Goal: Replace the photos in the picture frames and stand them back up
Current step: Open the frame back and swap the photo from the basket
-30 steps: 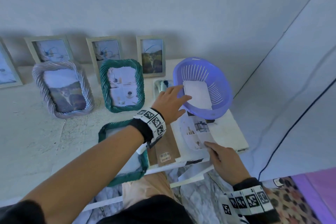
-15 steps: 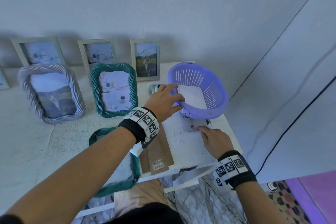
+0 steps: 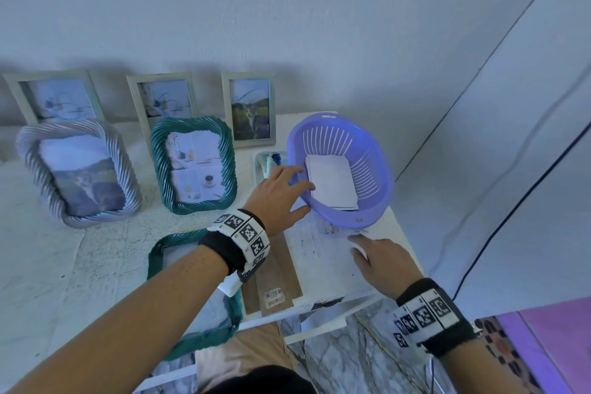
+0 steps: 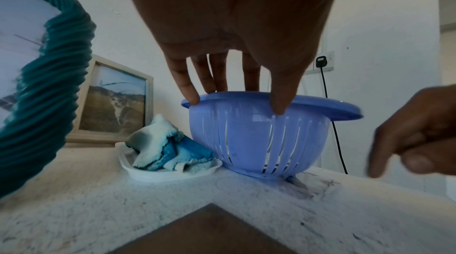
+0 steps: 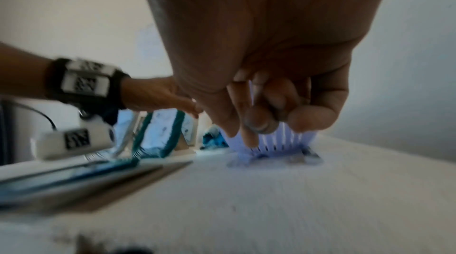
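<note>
- Left hand [image 3: 277, 191] grips the near rim of the lilac slotted basket [image 3: 374, 169]: fingers over the lip, thumb on the outer wall (left wrist view). The basket looks tipped up on that side.
- Right hand [image 3: 382, 257] hangs just over the worktop [image 3: 323, 269] in front of the basket, index finger out, other fingers loosely curled. It holds nothing I can make out; right wrist view is blurred.
- A printed photo [image 3: 332, 229] lies flat on the worktop, mostly tucked under the basket's base at the right edge; only a strip shows.
- Blank-side sheets [image 3: 332, 184] lie inside the basket.
- The open teal rope-pattern frame [image 3: 160, 253] lies flat at the near edge, its brown backing board [image 3: 278, 275] beside it. Five frames stand toward the far edge.
- Risk, my judgement: thin glossy paper could crease or tear if the basket comes down on it unevenly.
- Risk: the basket is light, smooth plastic; a one-sided grip may let it tilt further and spill the sheets toward the right edge.
- Risk: the flat frame overhangs the near edge, so the left forearm could knock it off.
</note>
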`<action>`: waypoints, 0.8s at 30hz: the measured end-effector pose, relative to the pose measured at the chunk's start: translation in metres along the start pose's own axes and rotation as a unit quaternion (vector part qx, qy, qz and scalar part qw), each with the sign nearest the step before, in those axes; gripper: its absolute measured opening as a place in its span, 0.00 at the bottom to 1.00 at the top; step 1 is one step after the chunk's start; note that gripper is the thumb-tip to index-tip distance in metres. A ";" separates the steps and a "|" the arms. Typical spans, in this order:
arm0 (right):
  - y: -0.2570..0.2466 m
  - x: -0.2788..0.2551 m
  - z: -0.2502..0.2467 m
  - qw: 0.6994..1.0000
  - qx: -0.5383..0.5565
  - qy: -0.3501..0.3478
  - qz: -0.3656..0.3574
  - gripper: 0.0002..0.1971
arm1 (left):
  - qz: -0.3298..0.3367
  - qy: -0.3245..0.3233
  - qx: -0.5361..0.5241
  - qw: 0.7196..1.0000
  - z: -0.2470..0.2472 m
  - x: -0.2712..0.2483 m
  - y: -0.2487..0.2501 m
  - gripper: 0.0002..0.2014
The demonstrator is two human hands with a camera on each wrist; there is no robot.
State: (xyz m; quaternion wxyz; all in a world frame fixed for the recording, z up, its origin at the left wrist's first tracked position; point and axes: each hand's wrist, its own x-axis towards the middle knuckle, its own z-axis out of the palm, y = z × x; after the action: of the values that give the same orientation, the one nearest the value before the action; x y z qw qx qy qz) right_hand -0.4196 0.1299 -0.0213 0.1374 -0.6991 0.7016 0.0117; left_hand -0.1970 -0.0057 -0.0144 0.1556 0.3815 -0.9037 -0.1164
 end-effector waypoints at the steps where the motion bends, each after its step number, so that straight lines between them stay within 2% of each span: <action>1: 0.000 -0.006 -0.009 1.000 0.002 -0.006 -0.010 0.13 | 0.001 0.002 -0.007 1.000 0.000 0.000 -0.001 0.21; 3: -0.004 -0.014 -0.031 0.999 0.014 0.004 -0.029 0.11 | -0.008 -0.004 -0.020 1.000 0.001 -0.002 -0.004 0.22; 6: -0.011 -0.003 -0.068 0.995 0.038 0.078 -0.049 0.11 | -0.022 -0.005 -0.056 0.998 0.002 -0.004 -0.007 0.22; 10: -0.024 0.063 -0.113 0.995 0.022 0.092 -0.040 0.08 | -0.030 -0.021 -0.063 0.997 0.004 -0.004 -0.006 0.22; 13: -0.026 0.134 -0.128 0.998 -0.037 0.044 -0.034 0.09 | -0.033 -0.024 -0.060 0.997 0.004 -0.005 -0.005 0.23; 16: -0.025 0.196 -0.118 0.993 -0.104 -0.049 0.000 0.18 | -0.032 -0.019 -0.061 0.997 0.004 -0.005 -0.005 0.22; 19: -0.021 0.235 -0.095 0.972 -0.192 -0.134 0.019 0.27 | -0.030 -0.008 -0.065 0.997 0.005 -0.003 -0.006 0.20; 21: -0.018 0.249 -0.083 0.953 -0.245 -0.180 0.016 0.23 | -0.027 -0.001 -0.064 0.998 0.006 -0.003 -0.006 0.20; 24: -0.022 0.254 -0.074 0.941 -0.261 -0.214 0.024 0.21 | -0.029 -0.003 -0.056 0.998 0.006 -0.002 -0.007 0.20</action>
State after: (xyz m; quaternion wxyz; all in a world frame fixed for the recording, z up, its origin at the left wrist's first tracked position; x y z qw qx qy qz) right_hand -0.4069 -0.1346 0.0002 0.0967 -0.6745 0.6444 0.3470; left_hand -0.1937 -0.0081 -0.0224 0.1703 0.3978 -0.8848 -0.1726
